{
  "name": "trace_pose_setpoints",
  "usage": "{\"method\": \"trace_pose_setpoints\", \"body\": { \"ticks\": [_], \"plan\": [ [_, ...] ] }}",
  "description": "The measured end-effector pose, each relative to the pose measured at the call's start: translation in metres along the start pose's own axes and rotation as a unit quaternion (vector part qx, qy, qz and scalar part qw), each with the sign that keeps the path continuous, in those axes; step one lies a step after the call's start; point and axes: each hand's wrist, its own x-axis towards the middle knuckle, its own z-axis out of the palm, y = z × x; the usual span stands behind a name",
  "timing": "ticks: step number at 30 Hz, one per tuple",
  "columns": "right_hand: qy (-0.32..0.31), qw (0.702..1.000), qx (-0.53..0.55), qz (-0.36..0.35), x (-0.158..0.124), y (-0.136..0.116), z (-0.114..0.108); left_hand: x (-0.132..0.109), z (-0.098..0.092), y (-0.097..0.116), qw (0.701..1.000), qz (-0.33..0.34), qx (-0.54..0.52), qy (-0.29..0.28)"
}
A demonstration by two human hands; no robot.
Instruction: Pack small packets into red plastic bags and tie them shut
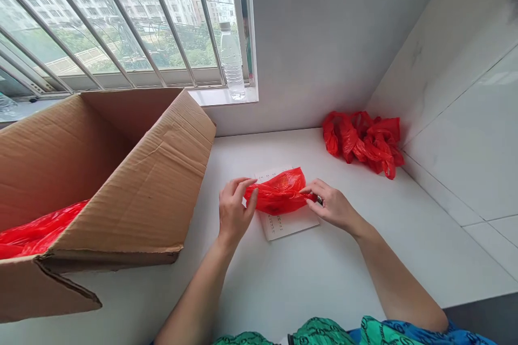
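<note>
A crumpled red plastic bag (pixel 279 194) is stretched sideways above a white sheet (pixel 289 229) printed with rows of small dark characters. My right hand (pixel 331 206) pinches the bag's right end between thumb and fingers, and a dark ring shows on one finger. At the other end, my left hand (pixel 235 209) curves around the bag's edge with its thumb and fingers apart, touching the plastic. The bag covers the middle of the sheet.
To the left stands a large open cardboard box (pixel 141 188) with red plastic (pixel 44 229) inside. More crumpled red bags (pixel 364 140) lie at the back right against the wall. A clear bottle (pixel 232 64) stands on the sill by the barred window. White tabletop (pixel 259 285) surrounds the sheet.
</note>
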Motion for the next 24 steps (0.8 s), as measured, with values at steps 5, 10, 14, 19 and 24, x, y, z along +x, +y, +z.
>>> {"method": "trace_pose_setpoints", "body": {
  "ticks": [5,10,14,19,24],
  "plan": [
    [0.015,1.000,-0.007,0.026,0.004,-0.019,0.019,-0.009,0.015,0.026,0.986,0.135,0.030,-0.090],
    [0.048,0.999,-0.001,0.020,0.008,-0.032,0.033,-0.011,0.019,0.021,0.990,0.096,0.026,-0.098],
    [0.125,0.988,0.066,0.070,0.009,-0.025,0.023,-0.006,0.008,0.008,0.998,-0.014,-0.060,-0.025],
    [0.223,0.955,0.138,0.135,0.008,-0.004,0.005,0.004,-0.011,-0.009,0.966,-0.182,-0.163,0.089],
    [0.260,0.954,0.123,0.086,0.006,-0.016,-0.001,0.001,-0.023,0.010,0.976,-0.095,-0.197,-0.002]
  ]
}}
